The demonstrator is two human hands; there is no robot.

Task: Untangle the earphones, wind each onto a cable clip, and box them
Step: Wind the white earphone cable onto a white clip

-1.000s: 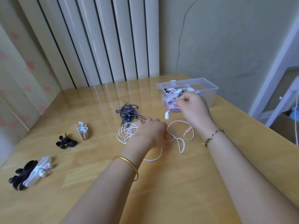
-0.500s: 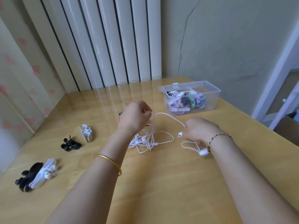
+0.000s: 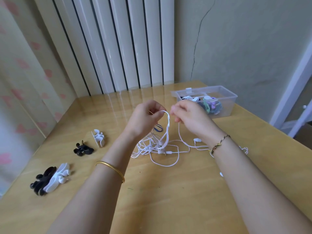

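A tangle of white earphones (image 3: 157, 146) lies mid-table, with loops lifted off the wood. My left hand (image 3: 145, 119) pinches the top of a raised white loop above the tangle. Just to its right, my right hand (image 3: 187, 115) has its fingers curled round another strand that runs down to the table. One white earbud (image 3: 197, 140) lies by my right wrist. Dark blue earphones (image 3: 158, 129) peek out behind my left hand. White cable clips (image 3: 98, 137) (image 3: 57, 177) and black clips (image 3: 82, 149) (image 3: 42, 180) lie at the left. The clear box (image 3: 224, 96) at the back right holds wound earphones.
The wooden table (image 3: 168, 200) meets a radiator-like white panel and a cracked wall at the back. Its right edge runs diagonally past the box, with a white door frame beyond. A curtain hangs at the left.
Both hands have risen from the table and come together, lifting loops of white cable. My right hand moved from the lower right up beside my left hand.
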